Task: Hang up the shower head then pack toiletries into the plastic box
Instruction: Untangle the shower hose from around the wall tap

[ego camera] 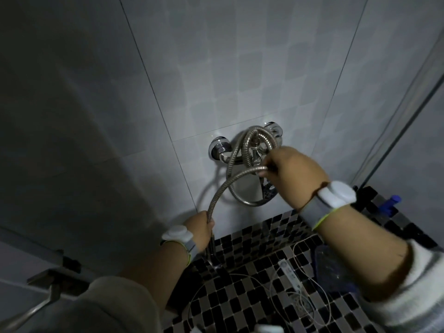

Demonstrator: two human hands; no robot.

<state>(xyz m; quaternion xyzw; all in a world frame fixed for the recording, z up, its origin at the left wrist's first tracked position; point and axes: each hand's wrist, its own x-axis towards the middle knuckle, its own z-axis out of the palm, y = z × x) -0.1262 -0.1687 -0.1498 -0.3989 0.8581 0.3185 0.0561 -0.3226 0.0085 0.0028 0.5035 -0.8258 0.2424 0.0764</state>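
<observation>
A metal shower hose (pixel 224 186) loops around the chrome wall tap (pixel 224 153) on the grey tiled wall. My left hand (pixel 198 228) grips the hose where it joins the chrome shower handle (pixel 211 251), which points down; the spray head itself is hidden. My right hand (pixel 288 168) pinches the hose in front of the tap. A clear plastic box (pixel 334 267) shows dimly on the floor under my right forearm.
The floor is black and grey mosaic tile (pixel 252 241). On it lie a white tube-like item (pixel 289 272), a thin white cord (pixel 310 251) and a drain (pixel 301 301). A blue bottle cap (pixel 391 203) stands at the right by the glass panel (pixel 408 97).
</observation>
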